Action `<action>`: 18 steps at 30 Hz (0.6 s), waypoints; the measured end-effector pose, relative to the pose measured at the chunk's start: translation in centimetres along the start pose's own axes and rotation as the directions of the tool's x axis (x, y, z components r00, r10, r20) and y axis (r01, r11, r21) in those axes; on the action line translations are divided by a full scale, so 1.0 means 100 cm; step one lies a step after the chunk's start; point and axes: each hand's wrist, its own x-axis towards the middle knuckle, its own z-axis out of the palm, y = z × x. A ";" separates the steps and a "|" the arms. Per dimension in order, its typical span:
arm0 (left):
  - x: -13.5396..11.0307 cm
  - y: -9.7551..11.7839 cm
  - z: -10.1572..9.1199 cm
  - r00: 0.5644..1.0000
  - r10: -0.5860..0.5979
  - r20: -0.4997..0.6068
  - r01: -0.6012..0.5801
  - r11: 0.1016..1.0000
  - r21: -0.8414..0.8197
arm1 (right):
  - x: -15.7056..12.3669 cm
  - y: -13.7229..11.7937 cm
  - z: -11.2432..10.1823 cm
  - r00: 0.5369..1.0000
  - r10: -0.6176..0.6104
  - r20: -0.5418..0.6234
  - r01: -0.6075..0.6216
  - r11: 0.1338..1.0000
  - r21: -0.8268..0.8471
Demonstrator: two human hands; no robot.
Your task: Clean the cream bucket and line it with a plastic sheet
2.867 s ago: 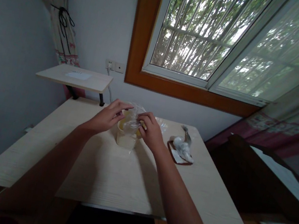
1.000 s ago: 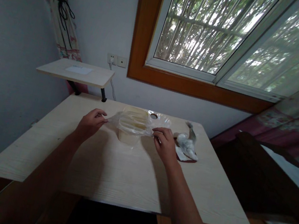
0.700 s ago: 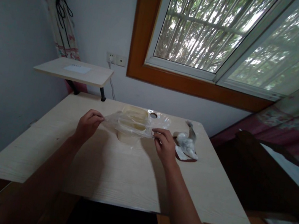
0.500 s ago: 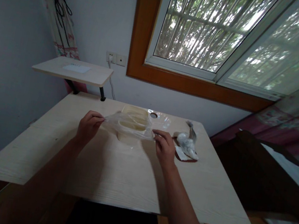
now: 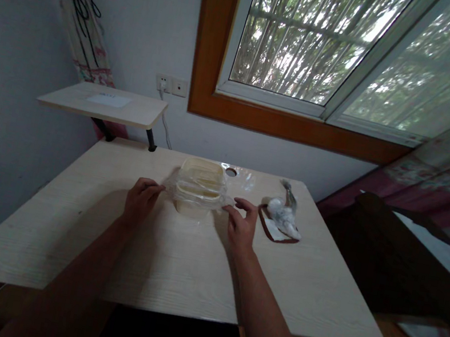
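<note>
A pale cream plastic container (image 5: 203, 169) stands at the back middle of the table. Across its top and front lies a clear, wrinkled plastic film cover (image 5: 193, 189), its far part uncovered. At the container's left, my left hand (image 5: 141, 200) pinches the film's edge between thumb and fingertips. On the other side, my right hand (image 5: 242, 227) has thumb and forefinger spread apart beside the film's right edge; any touch there is too fine to make out.
To the right, a brown-rimmed tray (image 5: 268, 231) holds a white paper and a crumpled clear plastic bag (image 5: 284, 216). A raised shelf (image 5: 132, 103) stands at the table's back left. A round cable hole (image 5: 230, 172) is behind the container.
The film has come down from being stretched in the air onto the container. Both hands have moved inward toward it, and my right thumb and forefinger have parted.
</note>
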 end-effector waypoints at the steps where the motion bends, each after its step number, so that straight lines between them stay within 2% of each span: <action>1: 0.000 0.000 0.000 1.000 0.006 0.005 -0.006 1.000 0.004 | -0.001 0.000 0.002 1.000 0.014 0.007 -0.014 1.000 0.000; 7: 0.003 0.003 -0.003 0.999 -0.034 0.008 0.034 0.998 0.047 | -0.003 -0.005 0.006 0.995 0.062 0.074 -0.065 0.997 0.035; 10: 0.002 0.008 -0.005 1.000 -0.008 0.029 0.008 1.000 0.011 | -0.004 -0.010 0.004 0.992 0.068 0.108 -0.076 0.994 0.073; 18: 0.000 0.018 0.001 0.969 0.054 0.242 -0.037 0.997 -0.074 | -0.004 -0.010 0.005 0.984 0.052 0.171 -0.070 0.993 0.099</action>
